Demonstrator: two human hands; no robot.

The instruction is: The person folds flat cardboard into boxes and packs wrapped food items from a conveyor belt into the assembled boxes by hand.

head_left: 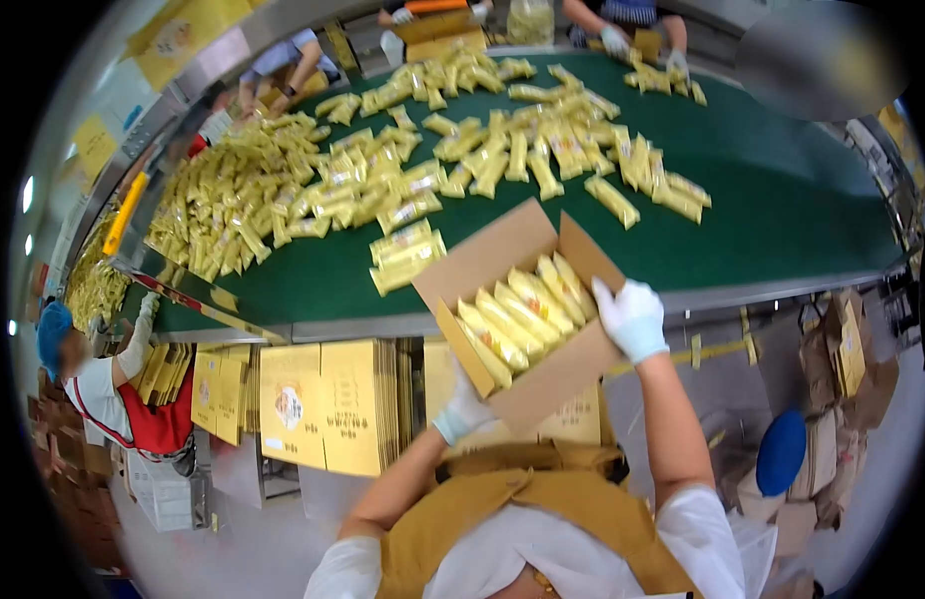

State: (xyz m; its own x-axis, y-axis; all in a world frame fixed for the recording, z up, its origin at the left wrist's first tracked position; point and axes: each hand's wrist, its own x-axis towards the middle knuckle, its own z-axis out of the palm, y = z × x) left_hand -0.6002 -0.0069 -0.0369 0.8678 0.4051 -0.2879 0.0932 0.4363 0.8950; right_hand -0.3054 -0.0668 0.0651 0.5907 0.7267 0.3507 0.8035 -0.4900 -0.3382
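Observation:
An open cardboard box (572, 377) is held tilted in front of me at the near edge of the green belt. In it lies a row of yellow plastic-wrapped packets (522, 311), side by side. My white-gloved left hand (464, 407) grips the box's lower left side, its fingers partly hidden by the box. At the upper right, my gloved right hand (632, 317) is closed on the right side by a raised flap. Just left of the box, a few loose packets (406, 256) rest on the belt.
The green conveyor belt (782, 190) carries a large heap of packets (233, 190) at left. Flattened yellow cartons (327, 404) are stacked below its edge. A co-worker in a red apron (163, 414) stands at left; others work across the belt. A blue stool seat (782, 452) stands at right.

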